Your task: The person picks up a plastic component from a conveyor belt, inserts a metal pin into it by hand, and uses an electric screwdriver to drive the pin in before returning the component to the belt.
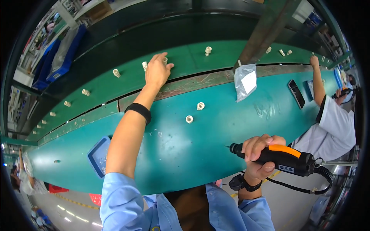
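Possibly unfinished, two cream plastic cylinders (200, 106) stand on the teal counter (181, 165), my right hand (256, 148) clasping a black-orange screwdriver (283, 156), my left hand (157, 72), pinch unclear, at another (165, 60) beyond the far edge.

On the worktop (216, 138), two connectors (200, 106) sit before the plastic bag (241, 86), to its left, a tray (95, 163) farther left of it, a phone (296, 94) to its right; behind the bag runs a belt (185, 57) with a row of connectors (208, 50) along it
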A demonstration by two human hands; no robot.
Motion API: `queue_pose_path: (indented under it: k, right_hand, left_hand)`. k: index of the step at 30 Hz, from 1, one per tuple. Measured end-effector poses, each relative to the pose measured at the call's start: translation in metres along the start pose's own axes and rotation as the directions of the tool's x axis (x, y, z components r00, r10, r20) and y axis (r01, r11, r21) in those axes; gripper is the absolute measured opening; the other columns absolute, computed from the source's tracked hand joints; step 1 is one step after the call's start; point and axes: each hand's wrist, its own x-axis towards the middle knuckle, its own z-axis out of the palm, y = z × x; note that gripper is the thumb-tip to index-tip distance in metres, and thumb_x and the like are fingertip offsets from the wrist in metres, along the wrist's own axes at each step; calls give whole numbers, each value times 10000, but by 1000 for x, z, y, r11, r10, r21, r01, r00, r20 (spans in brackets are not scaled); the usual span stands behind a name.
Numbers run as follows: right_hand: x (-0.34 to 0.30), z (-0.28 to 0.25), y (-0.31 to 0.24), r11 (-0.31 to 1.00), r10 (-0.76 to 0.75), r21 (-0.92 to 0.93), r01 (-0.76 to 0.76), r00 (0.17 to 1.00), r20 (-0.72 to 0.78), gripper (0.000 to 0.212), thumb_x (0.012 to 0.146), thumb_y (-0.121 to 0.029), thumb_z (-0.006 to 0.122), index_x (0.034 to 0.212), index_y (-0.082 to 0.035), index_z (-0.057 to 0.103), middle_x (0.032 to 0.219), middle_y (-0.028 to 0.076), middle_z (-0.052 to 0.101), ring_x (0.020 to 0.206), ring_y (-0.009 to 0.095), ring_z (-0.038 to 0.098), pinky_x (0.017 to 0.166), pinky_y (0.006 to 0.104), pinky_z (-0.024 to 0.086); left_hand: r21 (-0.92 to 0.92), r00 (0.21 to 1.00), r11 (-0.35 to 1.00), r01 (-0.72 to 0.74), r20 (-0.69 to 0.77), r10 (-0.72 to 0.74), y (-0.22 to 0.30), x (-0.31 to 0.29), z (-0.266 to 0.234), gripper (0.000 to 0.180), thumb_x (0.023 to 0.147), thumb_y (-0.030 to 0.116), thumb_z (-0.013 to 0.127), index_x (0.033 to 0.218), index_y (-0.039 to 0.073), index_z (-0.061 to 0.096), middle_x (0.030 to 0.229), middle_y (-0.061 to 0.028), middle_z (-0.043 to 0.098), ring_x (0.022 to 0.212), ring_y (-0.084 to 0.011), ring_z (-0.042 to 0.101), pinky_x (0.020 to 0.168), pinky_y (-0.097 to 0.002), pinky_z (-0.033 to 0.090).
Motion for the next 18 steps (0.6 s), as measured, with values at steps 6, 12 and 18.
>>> queue_pose_path:
  k: [6, 12, 18]
  right_hand:
    - [-5, 9, -5, 998, 55, -23, -56, 997, -56, 570, 823, -533, 629, 1090, -79, 411, 655, -3, 484, 498, 119, 478, 515, 266, 412]
    - [-1, 25, -5, 998, 49, 43, -49, 999, 2, 560, 841, -525, 607, 1104, -73, 410, 673, 7, 476, 507, 124, 466, 509, 270, 400]
    - [-5, 26, -10, 981, -63, 190, 51, 996, 56, 599, 820, -501, 651, 1135, -44, 425, 720, 49, 526, 545, 162, 514, 545, 299, 440]
  left_hand:
    - [-108, 948, 949, 295, 156, -277, 12, 8, 8, 232, 750, 86, 654, 973, 24, 668, 878, -163, 673, 860, -357, 633, 814, -408, 494]
    - [-50, 933, 961, 270, 258, -249, 16, 11, -14, 193, 737, 74, 632, 918, 24, 676, 831, -181, 669, 809, -354, 642, 747, -404, 506]
    - [-411, 902, 889, 200, 432, -3, 84, -53, -128, 175, 735, 49, 644, 894, -20, 665, 797, -174, 667, 701, -314, 653, 671, -358, 515]
